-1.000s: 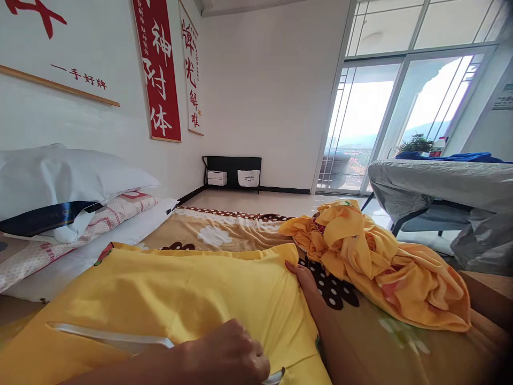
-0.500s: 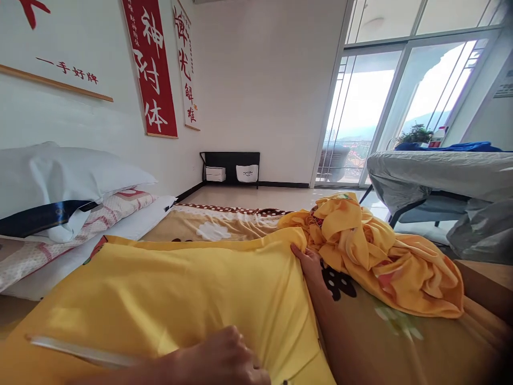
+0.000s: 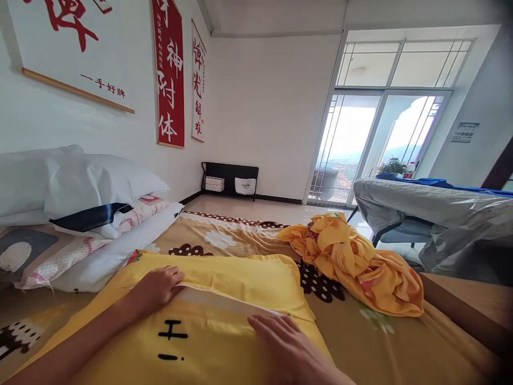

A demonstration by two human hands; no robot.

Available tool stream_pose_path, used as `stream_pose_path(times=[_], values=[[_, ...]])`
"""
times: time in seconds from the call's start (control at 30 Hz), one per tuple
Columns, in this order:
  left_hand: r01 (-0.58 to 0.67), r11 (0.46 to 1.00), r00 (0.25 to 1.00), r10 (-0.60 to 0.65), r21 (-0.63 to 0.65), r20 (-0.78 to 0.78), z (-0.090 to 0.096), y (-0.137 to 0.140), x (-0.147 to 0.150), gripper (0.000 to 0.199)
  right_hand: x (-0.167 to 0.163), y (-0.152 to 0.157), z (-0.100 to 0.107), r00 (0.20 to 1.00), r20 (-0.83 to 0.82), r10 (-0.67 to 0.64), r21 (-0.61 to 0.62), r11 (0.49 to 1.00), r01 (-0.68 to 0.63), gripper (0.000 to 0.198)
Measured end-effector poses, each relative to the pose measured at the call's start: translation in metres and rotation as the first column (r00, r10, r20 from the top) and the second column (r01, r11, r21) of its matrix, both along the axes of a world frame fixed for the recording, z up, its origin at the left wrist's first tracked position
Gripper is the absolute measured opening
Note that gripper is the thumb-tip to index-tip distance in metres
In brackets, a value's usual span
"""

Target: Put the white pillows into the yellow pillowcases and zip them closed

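A yellow pillowcase [image 3: 224, 337] with a pillow inside lies flat before me, black lettering on its face. A pale-edged opening [image 3: 224, 300] runs across it. My left hand [image 3: 158, 289] is at the left end of this opening, fingers curled down and closed on the cloth edge. At the other end, my right hand [image 3: 290, 342] rests on the pillowcase with its fingers stretched out flat.
A crumpled orange cloth [image 3: 348, 256] lies on the patterned bedsheet [image 3: 377, 347] to the right. Stacked pillows [image 3: 96, 187] are at the left by the wall. Beyond stand a plastic-covered table [image 3: 433, 198], a chair [image 3: 401, 232] and a low black rack [image 3: 228, 174].
My right hand has come back from the far right corner to the opening. My left hand has moved up and left. The opening now lies across the pillow's middle, and lettering shows.
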State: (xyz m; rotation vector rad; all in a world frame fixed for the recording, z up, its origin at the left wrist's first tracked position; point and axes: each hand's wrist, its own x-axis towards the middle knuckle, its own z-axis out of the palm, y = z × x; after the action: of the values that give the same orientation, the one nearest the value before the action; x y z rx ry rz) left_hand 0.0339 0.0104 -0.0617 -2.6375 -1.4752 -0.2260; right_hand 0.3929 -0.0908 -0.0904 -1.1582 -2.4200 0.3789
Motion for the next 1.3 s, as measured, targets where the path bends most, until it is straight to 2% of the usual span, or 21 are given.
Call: stream_pose_path(times=[0.03,0.07,0.13,0.17,0.2,0.27,0.37,0.43,0.47,0.53,0.6,0.63,0.7,0.73,0.8,0.9,1.0,1.07,1.17,1.23,1.3], values=[[-0.018,1.000,0.999,0.018,0.005,0.043,-0.002,0.001,-0.007,0.029,-0.017,-0.010,-0.010,0.996,0.091,0.023,-0.007,1.000,-0.022,0.071],[-0.039,0.999,0.995,0.036,0.027,0.095,-0.003,0.001,-0.010,0.032,-0.030,-0.016,-0.020,0.989,0.147,-0.011,0.008,1.000,0.010,0.084],[-0.112,0.986,0.970,0.081,0.127,0.228,0.003,-0.003,-0.009,0.032,-0.047,-0.018,-0.036,0.966,0.166,-0.197,0.080,0.979,0.186,0.105],[-0.164,0.969,0.951,0.105,0.186,0.290,0.010,-0.006,-0.006,0.031,-0.052,-0.017,-0.040,0.945,0.154,-0.289,0.114,0.955,0.274,0.108],[-0.212,0.947,0.933,0.123,0.241,0.338,0.020,-0.009,-0.003,0.031,-0.055,-0.014,-0.040,0.922,0.145,-0.358,0.139,0.930,0.339,0.102],[-0.261,0.907,0.915,0.122,0.332,0.384,0.045,-0.017,0.004,0.029,-0.058,-0.008,-0.031,0.892,0.158,-0.424,0.167,0.901,0.399,0.072],[-0.270,0.859,0.911,0.081,0.435,0.404,0.079,-0.029,0.009,0.028,-0.058,0.002,-0.009,0.868,0.178,-0.463,0.263,0.873,0.411,0.027],[-0.294,0.835,0.902,0.082,0.465,0.424,0.087,-0.039,0.007,0.027,-0.054,0.009,-0.002,0.869,0.170,-0.464,0.374,0.846,0.379,0.016],[-0.301,0.837,0.902,0.094,0.457,0.422,0.084,-0.044,0.005,0.027,-0.050,0.012,-0.003,0.874,0.171,-0.454,0.423,0.835,0.352,0.016],[-0.240,0.895,0.932,0.103,0.377,0.347,0.065,-0.054,-0.001,0.027,-0.042,0.017,-0.011,0.890,0.231,-0.392,0.456,0.852,0.257,0.025],[-0.078,0.975,0.981,0.037,0.210,0.190,0.033,-0.064,-0.007,0.029,-0.034,0.017,-0.023,0.896,0.326,-0.301,0.414,0.898,0.151,0.031],[0.005,0.993,0.994,-0.018,0.116,0.111,0.017,-0.067,-0.010,0.030,-0.031,0.015,-0.027,0.895,0.362,-0.259,0.381,0.918,0.112,0.029],[0.085,0.996,0.996,-0.085,0.013,0.031,-0.009,-0.072,-0.015,0.036,-0.027,0.006,-0.028,0.900,0.382,-0.210,0.341,0.937,0.074,0.017],[0.101,0.995,0.995,-0.101,-0.002,0.022,-0.015,-0.074,-0.017,0.039,-0.025,0.000,-0.025,0.909,0.370,-0.194,0.335,0.940,0.065,0.011],[0.130,0.991,0.991,-0.130,-0.008,0.018,-0.012,-0.079,-0.016,0.045,-0.023,-0.014,-0.013,0.924,0.356,-0.141,0.314,0.949,0.025,0.010],[0.214,0.977,0.975,-0.213,0.000,-0.066,0.012,-0.099,-0.002,0.041,-0.018,-0.035,0.006,0.918,0.392,-0.057,0.220,0.975,-0.033,0.015],[0.363,0.924,0.928,-0.346,0.121,-0.141,0.030,-0.128,0.030,0.031,-0.014,-0.056,0.013,0.904,0.425,-0.043,0.140,0.990,-0.018,0.019],[0.524,0.833,0.851,-0.506,0.177,-0.138,0.030,-0.141,0.062,0.022,-0.012,-0.069,0.012,0.892,0.446,-0.075,0.130,0.991,0.018,0.015],[0.720,0.692,0.694,-0.713,0.054,-0.104,0.016,-0.136,0.119,0.009,-0.012,-0.084,0.010,0.859,0.498,-0.121,0.136,0.989,0.060,0.007],[0.756,0.651,0.644,-0.759,-0.072,-0.099,0.003,-0.118,0.160,0.010,-0.011,-0.092,0.008,0.841,0.524,-0.136,0.151,0.986,0.066,0.007],[0.744,0.654,0.642,-0.757,-0.137,-0.121,-0.013,-0.100,0.198,0.017,-0.011,-0.100,0.006,0.827,0.540,-0.154,0.186,0.981,0.062,0.007]])
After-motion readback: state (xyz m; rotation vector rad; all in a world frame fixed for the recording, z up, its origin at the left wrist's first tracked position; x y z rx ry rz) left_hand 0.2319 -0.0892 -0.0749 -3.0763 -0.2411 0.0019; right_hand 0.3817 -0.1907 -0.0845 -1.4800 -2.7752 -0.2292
